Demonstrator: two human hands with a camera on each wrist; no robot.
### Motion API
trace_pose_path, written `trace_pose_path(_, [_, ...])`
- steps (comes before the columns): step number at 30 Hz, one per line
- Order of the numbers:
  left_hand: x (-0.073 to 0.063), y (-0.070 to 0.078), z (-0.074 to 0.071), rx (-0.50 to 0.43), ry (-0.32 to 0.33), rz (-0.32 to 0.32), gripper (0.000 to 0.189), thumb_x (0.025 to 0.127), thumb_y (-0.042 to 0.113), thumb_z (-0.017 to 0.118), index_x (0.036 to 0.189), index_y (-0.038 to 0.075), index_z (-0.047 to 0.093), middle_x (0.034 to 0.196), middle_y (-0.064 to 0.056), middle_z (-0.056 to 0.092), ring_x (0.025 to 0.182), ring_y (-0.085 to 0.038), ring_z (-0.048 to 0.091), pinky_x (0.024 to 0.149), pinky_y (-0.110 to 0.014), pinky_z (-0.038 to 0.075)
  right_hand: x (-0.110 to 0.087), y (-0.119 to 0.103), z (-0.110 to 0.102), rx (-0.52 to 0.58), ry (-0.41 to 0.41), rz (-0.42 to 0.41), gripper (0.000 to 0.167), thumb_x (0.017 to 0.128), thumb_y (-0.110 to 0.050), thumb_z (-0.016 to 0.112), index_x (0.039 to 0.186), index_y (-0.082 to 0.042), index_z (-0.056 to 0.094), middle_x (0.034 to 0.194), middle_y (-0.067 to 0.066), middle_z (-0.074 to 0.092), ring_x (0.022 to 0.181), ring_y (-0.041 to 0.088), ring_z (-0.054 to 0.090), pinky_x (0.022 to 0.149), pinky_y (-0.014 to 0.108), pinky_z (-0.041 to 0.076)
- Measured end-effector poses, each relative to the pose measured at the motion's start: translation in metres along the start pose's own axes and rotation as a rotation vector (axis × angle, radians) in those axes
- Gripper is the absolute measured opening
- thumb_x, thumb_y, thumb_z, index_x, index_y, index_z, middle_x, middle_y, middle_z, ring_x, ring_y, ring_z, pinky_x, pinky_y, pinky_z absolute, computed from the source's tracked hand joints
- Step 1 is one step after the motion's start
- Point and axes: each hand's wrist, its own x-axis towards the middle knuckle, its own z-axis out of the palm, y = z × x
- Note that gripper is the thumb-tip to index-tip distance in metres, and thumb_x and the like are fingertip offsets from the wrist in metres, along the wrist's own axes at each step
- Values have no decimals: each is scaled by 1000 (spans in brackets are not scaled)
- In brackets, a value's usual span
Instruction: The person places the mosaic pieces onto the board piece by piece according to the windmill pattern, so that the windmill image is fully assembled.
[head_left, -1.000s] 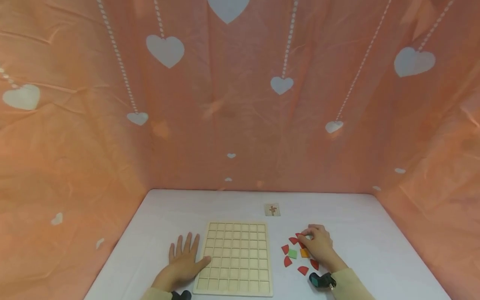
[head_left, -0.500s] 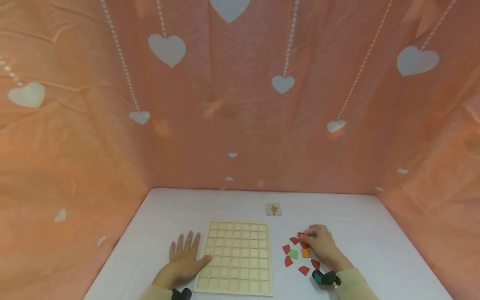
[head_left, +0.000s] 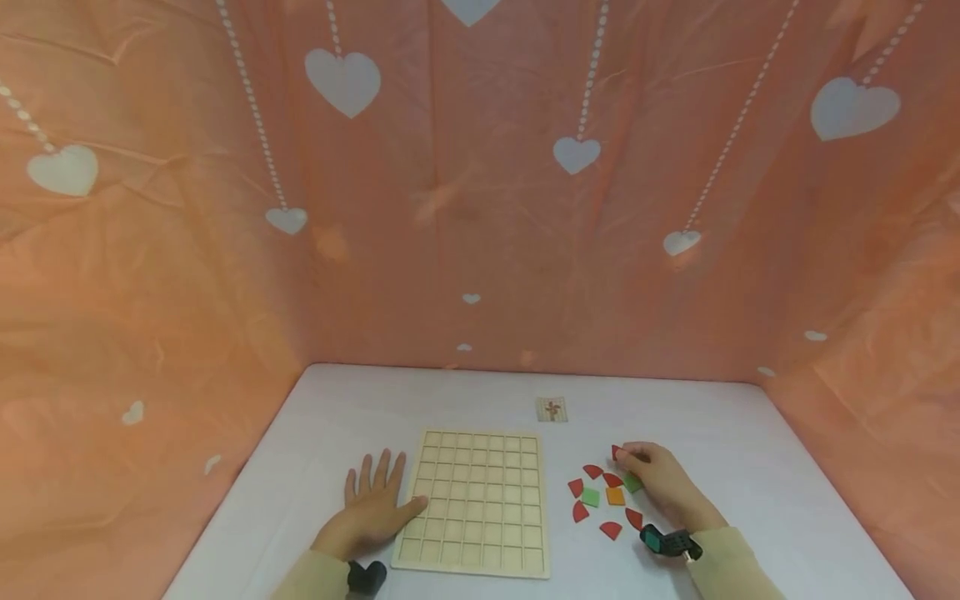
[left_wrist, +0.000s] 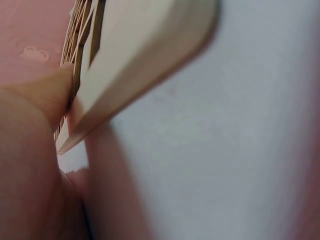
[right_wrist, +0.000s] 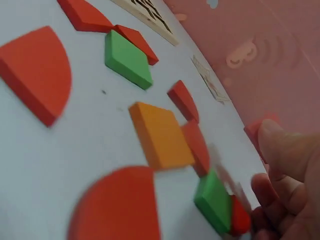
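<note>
My left hand (head_left: 371, 508) lies with its fingers spread on the table, its thumb resting on the left rim of a pale wooden grid board (head_left: 472, 504). In the left wrist view that thumb (left_wrist: 55, 90) overlaps the board's edge (left_wrist: 125, 75). Between thumb and finger, my right hand (head_left: 663, 482) pinches a red quarter-circle piece (right_wrist: 254, 136), lifted above the table. Below it lie several more red quarter-circle pieces (right_wrist: 37, 75), an orange square piece (head_left: 615, 497) and a green square piece (head_left: 591, 497). A second green square (right_wrist: 215, 200) sits close to the right hand, beside another red piece (right_wrist: 240, 216).
A small card (head_left: 552, 409) with a brownish pinwheel-like figure lies behind the board, to its right. The white table (head_left: 360, 392) is enclosed by an orange-pink cloth (head_left: 420, 250) printed with pale hearts. Dark bands (head_left: 671, 542) circle both wrists.
The right hand has drawn away from the pile, pinching a red piece, and a green square now shows beneath it. The left hand stays at the board. The head view has shifted slightly.
</note>
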Motion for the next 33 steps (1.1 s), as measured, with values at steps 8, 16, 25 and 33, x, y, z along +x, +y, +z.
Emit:
trace_pose_path(8, [-2, 2, -5, 7, -7, -5, 93, 93, 62, 47, 154, 1, 12, 158, -25, -3, 141, -48, -15, 105, -63, -19, -5, -24, -2, -48, 11, -84, 34, 96, -37, 60, 111, -6, 59, 109, 9, 60, 100, 26, 50, 80, 34, 48])
trace_pose_path(16, [-2, 3, -6, -4, 4, -5, 92, 93, 61, 47, 154, 0, 14, 158, -26, -1, 141, -48, -14, 105, -61, -20, -4, -62, 52, -29, -61, -202, 20, 95, -26, 63, 103, -8, 58, 92, 11, 64, 76, 25, 59, 58, 31, 48])
trace_pose_path(25, [-1, -1, -2, -19, 7, -4, 98, 90, 68, 44, 154, 2, 12, 159, -25, -2, 141, -46, -18, 104, -58, -25, 11, -84, 124, -181, -171, -438, 7, 98, -19, 59, 99, -12, 58, 86, -2, 63, 79, 12, 58, 72, 30, 47])
trace_pose_path(33, [5, -6, 4, -27, 22, 0, 101, 87, 73, 44, 155, 4, 14, 159, -23, -1, 142, -45, -16, 104, -58, -24, 20, -97, 154, -139, -199, -455, 5, 98, -16, 59, 98, -12, 61, 89, -3, 67, 83, 11, 61, 75, 31, 48])
